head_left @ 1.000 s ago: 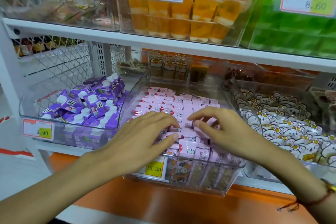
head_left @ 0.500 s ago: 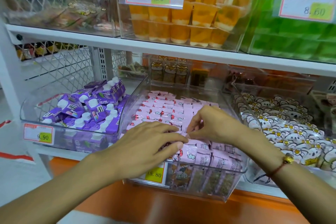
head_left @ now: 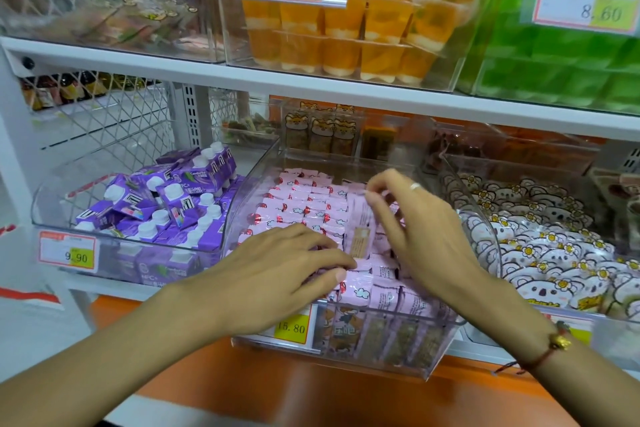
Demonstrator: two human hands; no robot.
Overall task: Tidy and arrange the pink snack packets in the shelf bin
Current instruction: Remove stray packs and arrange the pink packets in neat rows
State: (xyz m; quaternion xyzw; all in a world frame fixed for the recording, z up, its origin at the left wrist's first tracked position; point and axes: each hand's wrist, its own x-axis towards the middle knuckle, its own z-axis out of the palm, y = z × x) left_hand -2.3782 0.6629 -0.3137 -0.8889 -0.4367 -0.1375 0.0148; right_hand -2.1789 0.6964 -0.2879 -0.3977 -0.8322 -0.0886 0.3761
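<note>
A clear shelf bin point(head_left: 381, 343) in the middle holds rows of pink snack packets point(head_left: 311, 204). My left hand point(head_left: 277, 270) lies flat on the front-left packets, fingers stretched to the right, gripping nothing. My right hand point(head_left: 426, 229) is over the right half of the bin. Its fingertips pinch the top of one pink packet point(head_left: 360, 229), which stands upright with its printed back and tan label towards me. The packets under both hands are hidden.
A bin of purple drink cartons point(head_left: 166, 204) sits to the left, and a bin of white bear-face packets point(head_left: 540, 239) to the right. The shelf board point(head_left: 311, 87) above carries orange jelly cups point(head_left: 346, 35) and green packs point(head_left: 561, 73). A yellow price tag point(head_left: 291, 328) hangs on the bin front.
My right hand has risen and moved back, pulling one pink packet upright out of the rows. My left hand has stayed pressed on the front packets.
</note>
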